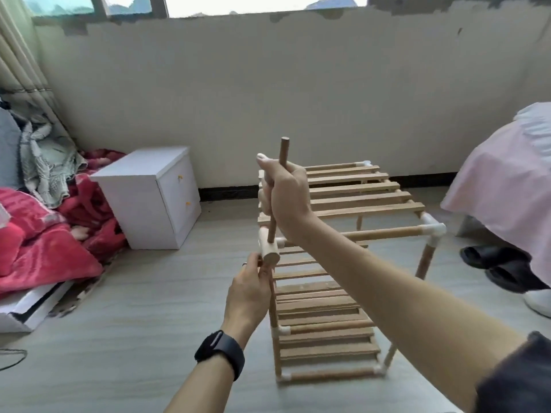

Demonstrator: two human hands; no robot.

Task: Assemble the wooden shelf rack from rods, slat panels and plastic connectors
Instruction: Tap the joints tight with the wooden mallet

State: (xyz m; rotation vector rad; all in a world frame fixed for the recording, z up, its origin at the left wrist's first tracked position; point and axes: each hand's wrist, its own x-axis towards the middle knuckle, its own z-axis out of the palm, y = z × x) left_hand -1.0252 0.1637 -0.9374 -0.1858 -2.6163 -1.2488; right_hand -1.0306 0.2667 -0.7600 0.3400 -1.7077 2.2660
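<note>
Flooring of pale grey planks (134, 323) beneath tall wooden slat rack with white plastic connectors (351, 201), between white cabinet (143, 204) and pink-draped bed (507, 180). Right hand (286, 201) fisted round dark-handled wooden mallet (269, 251); left hand (247, 293) pinching front corner's upright wooden rod (273, 311).

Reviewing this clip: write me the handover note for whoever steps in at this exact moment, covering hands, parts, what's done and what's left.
Right hand: grips the handle of a small wooden mallet, head down at the rack's near-left top corner.
Left hand: pinches the near-left upright rod just below the mallet head.
Rack: stands on the floor, slat tiers in place, white connectors on the visible corners.
Done: frame largely built.
Left: probably tapping this corner home; the hands hide whether it is seated.
</note>
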